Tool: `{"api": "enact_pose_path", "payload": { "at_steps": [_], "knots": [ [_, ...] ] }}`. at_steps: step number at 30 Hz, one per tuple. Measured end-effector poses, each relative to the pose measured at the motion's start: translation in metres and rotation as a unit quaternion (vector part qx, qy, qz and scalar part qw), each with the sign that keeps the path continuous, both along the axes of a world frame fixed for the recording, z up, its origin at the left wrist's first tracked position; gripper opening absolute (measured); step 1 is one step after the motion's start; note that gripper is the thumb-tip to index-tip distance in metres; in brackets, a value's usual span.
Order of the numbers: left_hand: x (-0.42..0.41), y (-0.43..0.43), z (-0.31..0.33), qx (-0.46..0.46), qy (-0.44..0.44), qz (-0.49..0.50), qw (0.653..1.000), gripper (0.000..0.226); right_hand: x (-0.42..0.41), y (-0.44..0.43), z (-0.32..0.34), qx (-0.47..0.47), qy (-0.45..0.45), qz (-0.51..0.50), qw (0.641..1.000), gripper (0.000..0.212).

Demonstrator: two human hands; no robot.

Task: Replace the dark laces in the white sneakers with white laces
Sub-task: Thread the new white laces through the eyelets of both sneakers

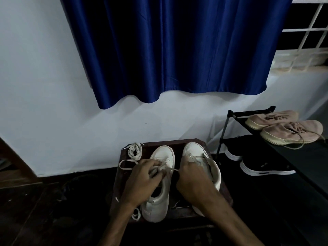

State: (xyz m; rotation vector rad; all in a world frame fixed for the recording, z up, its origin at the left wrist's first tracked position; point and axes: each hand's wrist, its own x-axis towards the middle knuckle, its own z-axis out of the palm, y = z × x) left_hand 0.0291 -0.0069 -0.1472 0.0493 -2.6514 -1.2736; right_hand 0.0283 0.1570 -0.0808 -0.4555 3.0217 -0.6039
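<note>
White sneakers (162,176), pale laces (134,151), hands (144,174)

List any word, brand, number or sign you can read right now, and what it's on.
None legible.
White sneakers: no print or logo shows.
Black sneaker: small marks on its side, too small to read.

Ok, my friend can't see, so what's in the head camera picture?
Two hands work a white lace on the left sneaker of a white pair on a dark stool: the left hand grips it, the right hand pinches its end. A spare lace lies coiled by the toes; a blue curtain hangs behind.
</note>
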Motion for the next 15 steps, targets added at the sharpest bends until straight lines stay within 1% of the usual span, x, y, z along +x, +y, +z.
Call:
{"api": "enact_pose_path", "payload": {
  "at_steps": [2, 5, 7, 9, 11, 13, 15],
  "knots": [
    [0.000, 0.001, -0.008, 0.012, 0.031, 0.018, 0.999, 0.035, 0.001, 0.011, 0.015, 0.056, 0.016, 0.004, 0.998, 0.027],
    [-0.003, 0.005, -0.011, 0.096, 0.035, 0.011, 0.995, 0.028, -0.010, 0.025, 0.029, 0.093, 0.012, 0.005, 0.996, 0.020],
    [-0.004, 0.008, -0.012, 0.127, 0.036, 0.005, 0.991, 0.025, -0.021, 0.025, 0.030, 0.112, 0.016, 0.017, 0.993, 0.020],
    [-0.005, 0.009, -0.014, 0.143, 0.042, 0.006, 0.989, 0.028, -0.030, 0.017, 0.022, 0.108, 0.033, 0.041, 0.993, 0.029],
    [-0.006, 0.009, -0.017, 0.157, 0.041, 0.005, 0.987, 0.033, -0.034, 0.003, 0.009, 0.088, 0.023, 0.068, 0.994, 0.035],
    [-0.006, 0.010, -0.018, 0.152, 0.041, 0.006, 0.988, 0.032, -0.035, -0.009, -0.005, 0.077, 0.023, 0.089, 0.993, 0.026],
    [-0.007, 0.010, -0.018, 0.127, 0.048, 0.012, 0.991, 0.031, -0.031, -0.012, -0.005, 0.070, 0.036, 0.090, 0.993, 0.019]
  ]
}}
